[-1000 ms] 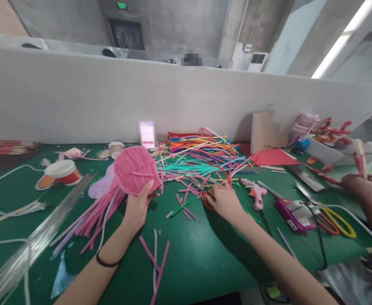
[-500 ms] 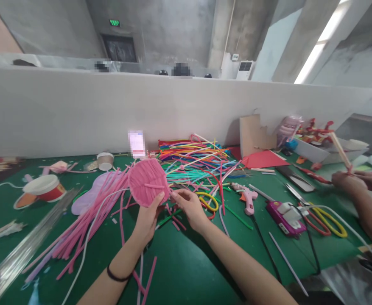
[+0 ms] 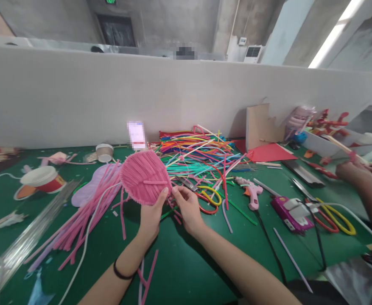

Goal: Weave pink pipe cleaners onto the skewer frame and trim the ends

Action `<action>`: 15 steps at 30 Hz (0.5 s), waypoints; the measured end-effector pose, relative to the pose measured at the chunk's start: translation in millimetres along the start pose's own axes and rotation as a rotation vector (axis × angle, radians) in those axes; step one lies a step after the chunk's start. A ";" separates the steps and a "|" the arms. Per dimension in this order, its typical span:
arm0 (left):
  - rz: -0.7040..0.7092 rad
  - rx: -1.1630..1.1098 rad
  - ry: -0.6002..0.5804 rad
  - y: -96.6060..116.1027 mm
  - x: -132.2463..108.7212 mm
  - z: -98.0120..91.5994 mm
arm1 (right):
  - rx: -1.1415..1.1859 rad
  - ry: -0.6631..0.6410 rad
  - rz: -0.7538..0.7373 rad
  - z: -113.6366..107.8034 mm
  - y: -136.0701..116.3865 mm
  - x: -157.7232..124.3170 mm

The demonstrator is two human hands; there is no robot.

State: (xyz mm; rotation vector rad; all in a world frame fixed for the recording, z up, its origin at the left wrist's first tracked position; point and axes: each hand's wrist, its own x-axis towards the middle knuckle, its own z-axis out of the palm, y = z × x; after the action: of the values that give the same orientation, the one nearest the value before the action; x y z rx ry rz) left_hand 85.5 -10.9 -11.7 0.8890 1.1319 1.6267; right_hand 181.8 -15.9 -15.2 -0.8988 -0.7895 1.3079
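Note:
A flat pink petal-shaped piece [image 3: 143,176] made of rows of fuzzy pipe cleaners is held up over the table. My left hand [image 3: 152,218] grips its lower right edge, thumb on the front face and the other fingers mostly behind. At the pointed right end, my right hand [image 3: 187,207] is closed in a pinch on the tip of the piece; the exact strand between its fingertips is partly hidden. Behind and left of the piece lies a bundle of pink pipe cleaners [image 3: 87,222]. Scissors with red and yellow handles [image 3: 210,197] lie just beyond my right hand.
Mixed pipe cleaners [image 3: 198,148] are heaped against the white partition [image 3: 186,93]. To the right are a pink glue gun [image 3: 253,195], a purple power strip [image 3: 289,216] and more scissors [image 3: 335,216]. Another person's hands [image 3: 357,173] work at far right. A paper cup [image 3: 44,180] stands left.
The pink piece has tilted and shifted slightly left, showing more of its ribbed face. My right hand has moved closer to its tip. The camera view has dipped a little.

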 end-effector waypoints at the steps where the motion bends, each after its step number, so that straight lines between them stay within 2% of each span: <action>1: 0.015 0.016 0.006 -0.8 -0.7 -0.2 | -0.001 0.009 -0.007 1.8 1.6 -0.5; 9: 0.012 0.185 0.087 -6.6 -2.5 -3.8 | -0.052 0.054 -0.005 5.1 4.4 -1.4; 15: 0.075 0.129 0.035 -3.8 1.7 -6.4 | 0.018 -0.024 0.062 -0.1 -1.5 -2.6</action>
State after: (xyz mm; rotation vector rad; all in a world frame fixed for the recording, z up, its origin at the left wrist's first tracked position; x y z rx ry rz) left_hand 80.2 -10.5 -17.3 0.9994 1.2527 1.6501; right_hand 182.4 -18.6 -13.9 -0.9004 -0.7728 1.3803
